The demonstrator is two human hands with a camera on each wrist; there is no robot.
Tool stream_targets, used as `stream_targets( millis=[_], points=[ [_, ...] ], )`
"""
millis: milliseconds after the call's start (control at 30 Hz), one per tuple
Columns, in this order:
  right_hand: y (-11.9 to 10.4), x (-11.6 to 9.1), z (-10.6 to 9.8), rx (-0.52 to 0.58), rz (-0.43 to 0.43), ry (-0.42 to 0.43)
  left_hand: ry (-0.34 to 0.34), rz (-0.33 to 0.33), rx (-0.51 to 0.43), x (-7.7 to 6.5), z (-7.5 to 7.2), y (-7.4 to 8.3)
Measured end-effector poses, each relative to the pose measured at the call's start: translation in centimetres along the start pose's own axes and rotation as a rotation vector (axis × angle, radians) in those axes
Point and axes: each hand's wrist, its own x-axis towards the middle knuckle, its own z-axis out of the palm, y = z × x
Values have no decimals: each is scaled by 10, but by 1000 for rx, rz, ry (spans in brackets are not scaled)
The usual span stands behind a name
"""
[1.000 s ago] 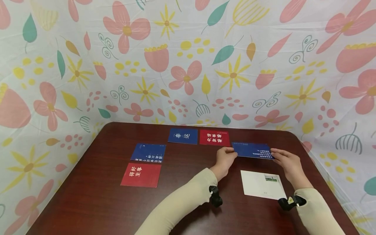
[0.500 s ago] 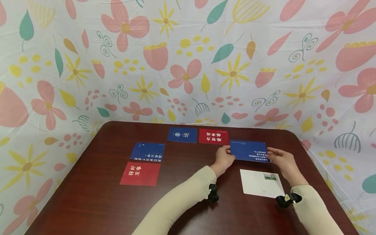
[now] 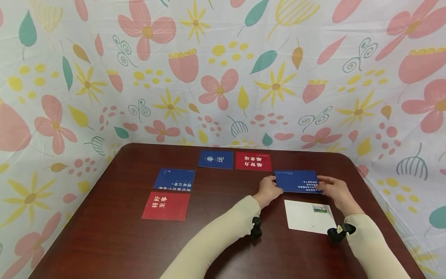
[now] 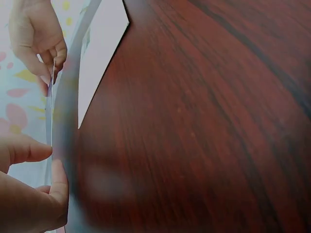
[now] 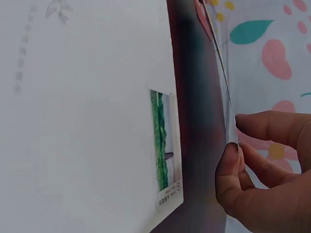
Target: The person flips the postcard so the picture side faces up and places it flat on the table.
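Note:
A blue card [image 3: 296, 180] with white writing is held between my two hands at the right of the table. My left hand [image 3: 267, 192] pinches its left edge between thumb and fingers. The opposite edge is pinched by my right hand [image 3: 337, 192], whose thumb and fingers [image 5: 269, 126] show in the right wrist view. In both wrist views the card is seen nearly edge-on, held off the table. Nearer me lies a white postcard [image 3: 306, 217] with a small printed picture at its corner.
Behind the hands lie a red card [image 3: 253, 161] and another blue card [image 3: 216, 159], side by side. At the left, a blue card [image 3: 175, 179] lies just beyond a red card [image 3: 166, 206]. A flowered cloth [image 3: 223, 85] hangs behind the dark table [image 3: 115, 232].
The held blue card first moved slightly left and tilted more face-on to the head camera, then came down a little. Both hands kept hold of it. The other cards stayed put.

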Motion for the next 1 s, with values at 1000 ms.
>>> stream_targets(
  millis=[1000],
  points=[
    [8, 10, 8, -252, -19, 43, -34, 146, 440, 11, 9, -6]
  ],
)
